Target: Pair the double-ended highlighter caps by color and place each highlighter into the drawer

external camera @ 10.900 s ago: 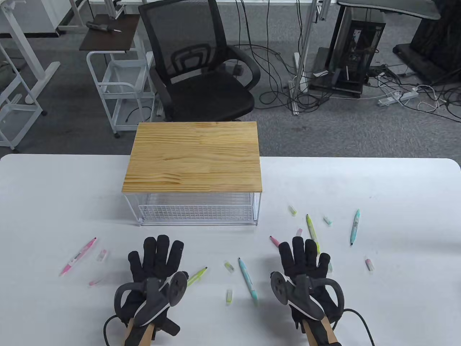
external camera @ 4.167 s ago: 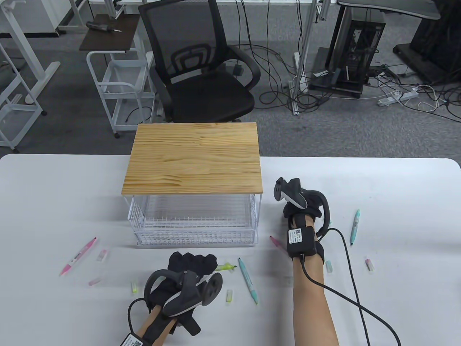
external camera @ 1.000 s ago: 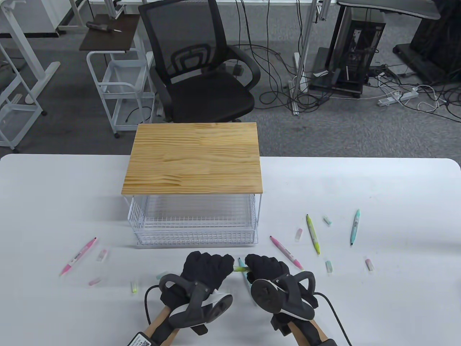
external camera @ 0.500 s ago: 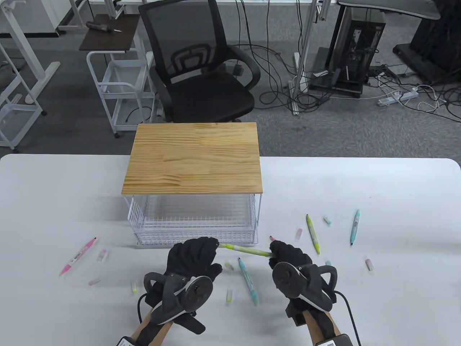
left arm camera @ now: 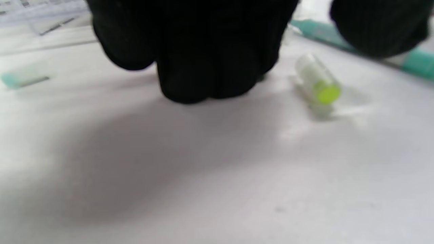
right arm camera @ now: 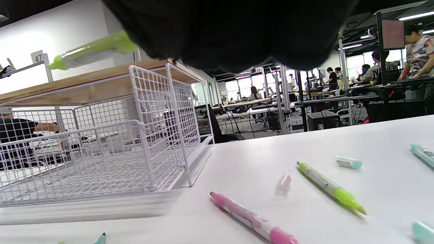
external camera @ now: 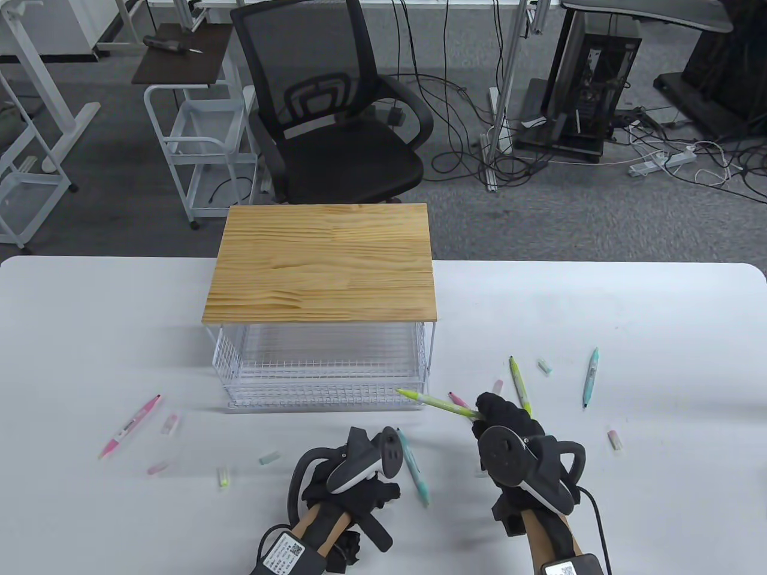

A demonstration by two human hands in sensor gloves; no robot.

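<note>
My right hand (external camera: pixel 488 410) grips one end of a yellow-green highlighter (external camera: pixel 434 402). It is held off the table, and its other capped end points left at the front right corner of the white wire drawer (external camera: pixel 323 395). In the right wrist view the highlighter (right arm camera: pixel 91 49) sticks out to the left above the drawer (right arm camera: pixel 101 159). The drawer is pulled out a little from under the wooden top (external camera: pixel 323 263). My left hand (external camera: pixel 371 488) sits low near the table's front edge with nothing in it. Its fingers (left arm camera: pixel 203 57) hover beside a loose yellow-green cap (left arm camera: pixel 318 86).
A teal highlighter (external camera: pixel 414 470) lies between my hands. On the left lie a pink highlighter (external camera: pixel 130 425), a pink cap (external camera: pixel 170 424), a yellow cap (external camera: pixel 223 477) and a teal cap (external camera: pixel 269 458). To the right lie a yellow-green highlighter (external camera: pixel 520 386), a teal highlighter (external camera: pixel 591 377) and a pink cap (external camera: pixel 615 439).
My left hand has let go of the yellow-green highlighter and drawn back toward the front edge. My right hand now holds it alone and has moved slightly right.
</note>
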